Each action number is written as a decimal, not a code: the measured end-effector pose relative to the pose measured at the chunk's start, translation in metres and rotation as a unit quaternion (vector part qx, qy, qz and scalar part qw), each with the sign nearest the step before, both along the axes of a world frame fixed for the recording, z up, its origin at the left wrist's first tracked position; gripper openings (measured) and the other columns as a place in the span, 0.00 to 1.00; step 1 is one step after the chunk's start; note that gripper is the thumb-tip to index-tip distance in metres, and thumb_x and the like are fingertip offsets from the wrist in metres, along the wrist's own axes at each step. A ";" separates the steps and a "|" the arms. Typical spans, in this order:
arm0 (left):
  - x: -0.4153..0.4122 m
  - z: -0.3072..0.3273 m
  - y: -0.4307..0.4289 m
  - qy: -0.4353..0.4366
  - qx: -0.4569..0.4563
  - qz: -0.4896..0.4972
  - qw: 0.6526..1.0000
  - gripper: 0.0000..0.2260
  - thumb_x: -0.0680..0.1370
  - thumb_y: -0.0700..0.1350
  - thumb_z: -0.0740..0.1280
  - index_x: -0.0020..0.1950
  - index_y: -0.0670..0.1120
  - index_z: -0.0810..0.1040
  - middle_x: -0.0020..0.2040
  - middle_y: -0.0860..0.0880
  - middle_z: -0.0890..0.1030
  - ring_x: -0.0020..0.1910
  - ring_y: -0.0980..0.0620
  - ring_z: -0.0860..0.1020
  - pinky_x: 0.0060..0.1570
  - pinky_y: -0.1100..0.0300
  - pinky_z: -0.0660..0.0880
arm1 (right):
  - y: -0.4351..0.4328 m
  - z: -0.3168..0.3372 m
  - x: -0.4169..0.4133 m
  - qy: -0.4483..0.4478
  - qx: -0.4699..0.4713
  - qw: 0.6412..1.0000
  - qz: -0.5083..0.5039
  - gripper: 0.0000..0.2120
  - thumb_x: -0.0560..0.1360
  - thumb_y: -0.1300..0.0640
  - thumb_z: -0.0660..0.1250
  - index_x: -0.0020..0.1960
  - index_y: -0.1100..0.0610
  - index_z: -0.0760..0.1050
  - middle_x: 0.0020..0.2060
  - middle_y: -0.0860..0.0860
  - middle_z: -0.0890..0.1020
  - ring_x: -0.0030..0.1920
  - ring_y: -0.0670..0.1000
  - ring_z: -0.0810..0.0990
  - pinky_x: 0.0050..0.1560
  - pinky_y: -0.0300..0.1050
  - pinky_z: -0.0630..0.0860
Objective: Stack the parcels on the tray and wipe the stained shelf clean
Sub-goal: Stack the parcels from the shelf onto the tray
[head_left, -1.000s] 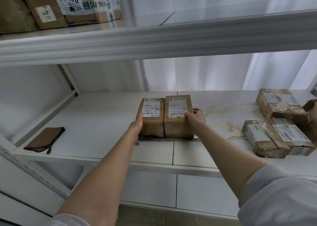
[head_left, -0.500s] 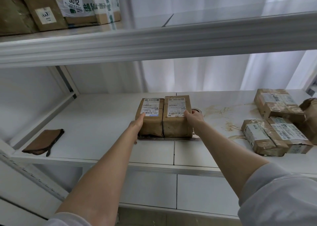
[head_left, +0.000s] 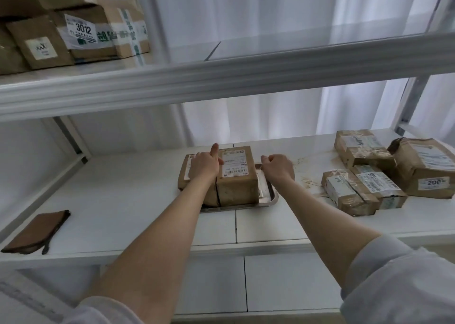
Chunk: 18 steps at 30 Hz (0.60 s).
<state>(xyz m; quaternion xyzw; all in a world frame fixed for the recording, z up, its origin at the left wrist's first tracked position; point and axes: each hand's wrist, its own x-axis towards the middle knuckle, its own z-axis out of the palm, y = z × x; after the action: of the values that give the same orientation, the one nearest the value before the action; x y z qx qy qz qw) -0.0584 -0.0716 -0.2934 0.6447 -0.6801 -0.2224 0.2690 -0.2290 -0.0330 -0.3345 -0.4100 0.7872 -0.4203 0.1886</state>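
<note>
Two brown parcels stand side by side on a metal tray (head_left: 270, 198) in the middle of the white shelf (head_left: 123, 200). My left hand (head_left: 205, 166) rests on top of the left parcel (head_left: 184, 176), thumb raised, fingertips at the seam with the right parcel (head_left: 237, 188). My right hand (head_left: 278, 169) hovers over the tray's right end, just off that parcel, with its fingers curled and nothing in them. Brown stains (head_left: 307, 162) mark the shelf to the right of the tray. A folded brown cloth (head_left: 37, 232) lies at the shelf's front left.
Several loose taped parcels lie at the right: one at the back (head_left: 359, 147), a big one (head_left: 423, 168) at the far right, two in front (head_left: 347, 193). The upper shelf's beam (head_left: 221, 77) hangs overhead, with cardboard boxes (head_left: 73, 33) on it at the left.
Both hands have left the parcels' sides: the left one now lies on top of the left parcel, the right one has pulled off to the right. My view has risen and come closer.
</note>
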 end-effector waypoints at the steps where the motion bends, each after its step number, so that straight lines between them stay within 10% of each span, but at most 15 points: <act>1: -0.009 0.003 0.005 -0.001 0.002 -0.020 1.000 0.29 0.80 0.63 0.45 0.35 0.52 0.80 0.55 0.46 0.80 0.50 0.44 0.79 0.55 0.49 0.76 | 0.002 0.001 -0.004 0.013 0.004 1.000 0.000 0.18 0.80 0.50 0.57 0.39 0.57 0.78 0.52 0.58 0.78 0.57 0.60 0.76 0.50 0.48 0.73; 5: -0.053 0.003 0.012 -0.020 0.041 -0.139 0.989 0.18 0.84 0.47 0.51 0.55 0.45 0.81 0.61 0.46 0.78 0.56 0.46 0.77 0.54 0.58 0.71 | 0.018 0.002 -0.027 0.014 0.020 1.000 -0.002 0.21 0.78 0.51 0.63 0.70 0.54 0.69 0.68 0.59 0.68 0.66 0.61 0.70 0.66 0.55 0.70; 18: -0.189 -0.007 0.044 -0.040 0.116 -0.332 0.935 0.19 0.78 0.44 0.65 0.67 0.40 0.73 0.65 0.43 0.76 0.63 0.45 0.75 0.60 0.58 0.70 | 0.059 0.009 -0.132 0.060 0.037 0.995 -0.068 0.21 0.73 0.46 0.68 0.63 0.54 0.75 0.64 0.57 0.74 0.63 0.59 0.73 0.62 0.53 0.73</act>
<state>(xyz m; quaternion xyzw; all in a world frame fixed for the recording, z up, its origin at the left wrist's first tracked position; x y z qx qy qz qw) -0.2470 -0.0272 -0.3009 0.4171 -0.8350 -0.3508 0.0757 -0.3610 0.0263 -0.3256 -0.3732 0.8379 -0.3776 0.1269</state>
